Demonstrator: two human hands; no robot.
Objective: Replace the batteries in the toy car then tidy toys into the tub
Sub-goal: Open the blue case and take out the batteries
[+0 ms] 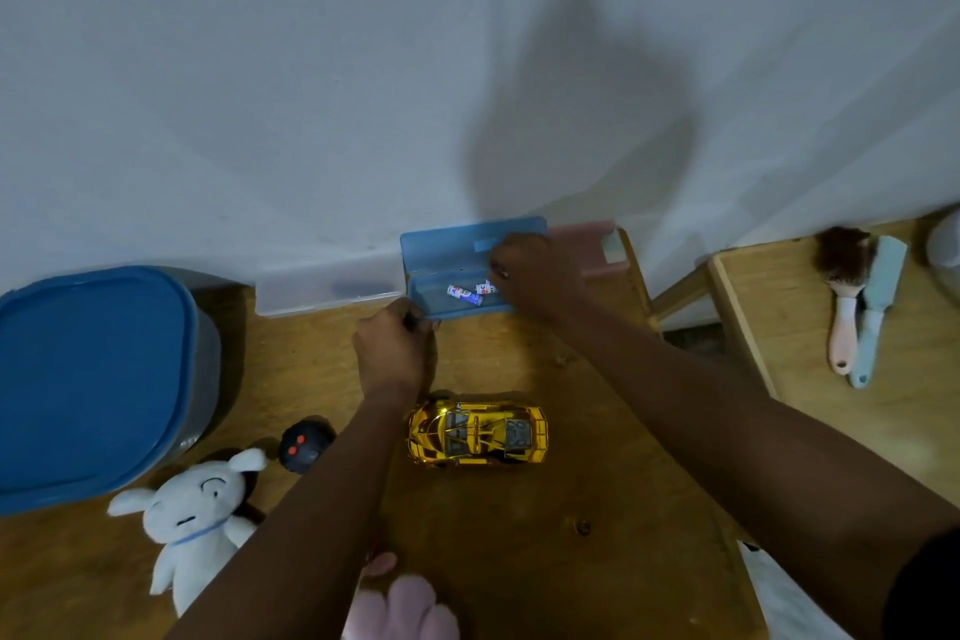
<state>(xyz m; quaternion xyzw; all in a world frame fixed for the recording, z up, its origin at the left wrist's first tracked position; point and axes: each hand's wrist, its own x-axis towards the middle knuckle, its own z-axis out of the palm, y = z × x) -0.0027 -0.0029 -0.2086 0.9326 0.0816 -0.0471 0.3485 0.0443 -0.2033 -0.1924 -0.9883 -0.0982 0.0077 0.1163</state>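
Reaching into the blue case [441,255], right hand [530,270] pinches a battery [484,287]; left hand [395,348] grips its corner.

Wooden desk [519,535] before me, set against the wall. On it:
- Far left: blue-lidded tub [88,379].
- Along the wall: clear case [322,288], open blue case [447,250], pink case [587,237].
- Centre: gold toy car [475,433].
- Near left: white plush [197,520], black round toy [304,444].
- Near edge: pink plush [410,608].

Second desk [810,327] to the right carries a pink-handled brush [844,296] and a pale blue brush [878,307], side by side.
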